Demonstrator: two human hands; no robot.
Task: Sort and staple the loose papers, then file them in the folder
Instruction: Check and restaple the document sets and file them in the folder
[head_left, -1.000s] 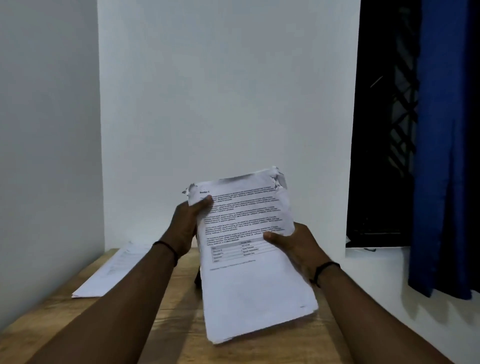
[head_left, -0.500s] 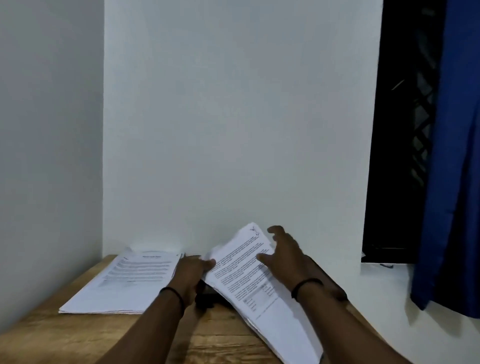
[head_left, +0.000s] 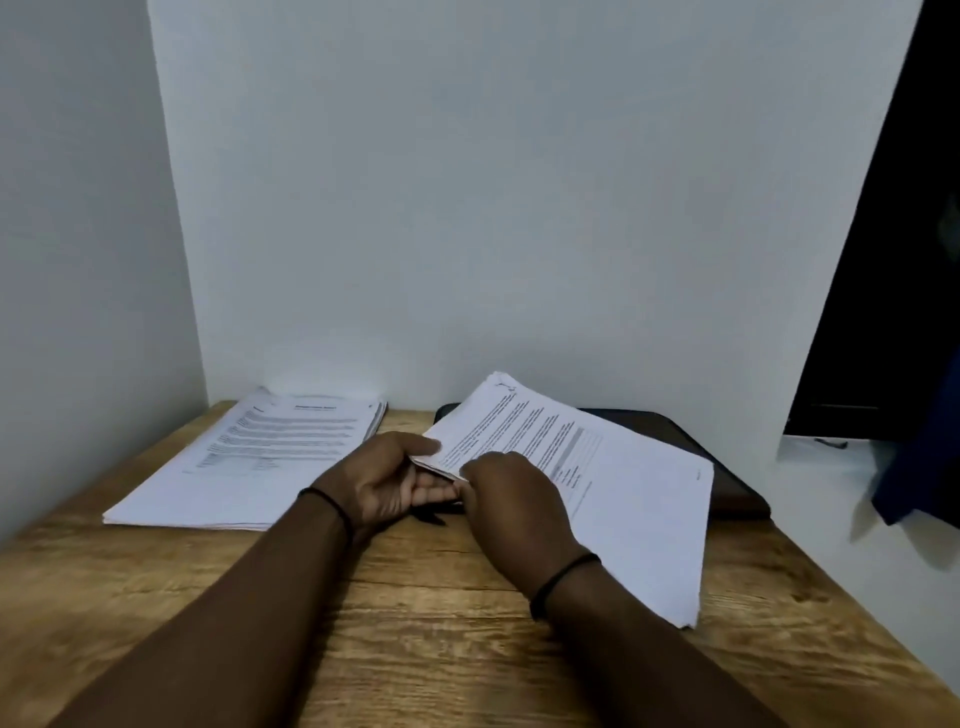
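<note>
Wooden table (head_left: 441, 649) in white corner (head_left: 197, 312) — I see left hand (head_left: 387, 480) pinching paper stack (head_left: 623, 499); right hand (head_left: 511, 506) resting flat on it — folder (head_left: 727, 467) beneath.

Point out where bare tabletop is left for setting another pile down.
Free: the wooden table in front of the left paper stack and around the forearms. A narrow strip between both stacks holds the left hand and right hand. Crowded: the right stack overlapping the dark folder.

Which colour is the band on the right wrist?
Black: a thin band around the right wrist, seen in the head view.
</note>
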